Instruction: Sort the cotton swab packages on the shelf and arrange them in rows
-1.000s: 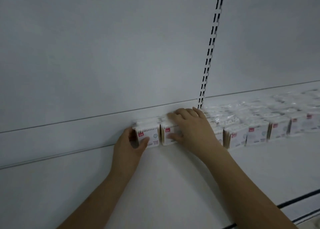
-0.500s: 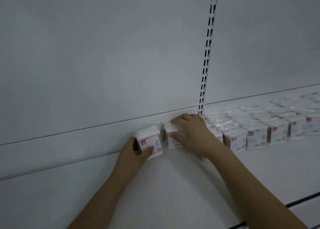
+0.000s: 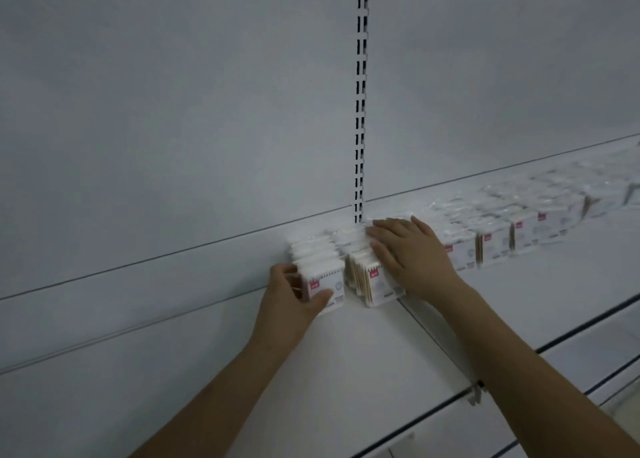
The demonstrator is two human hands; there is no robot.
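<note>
Head view: two short rows of cotton swab packages are being squared at the left end of the shelf. The left hand is clamped on the leftmost row; the right hand is pressed flat, fingers straight, on the next row. Rows to the right look formed, though the far end is blurred and cut off.

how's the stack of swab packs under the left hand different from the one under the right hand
The left stack is gripped at its front by the left hand, thumb across the label. The right stack has the right hand lying flat on top. The left stack ends the row with bare shelf beside it; the right stack has packs on both sides. Both show red-tagged white labels.
</note>
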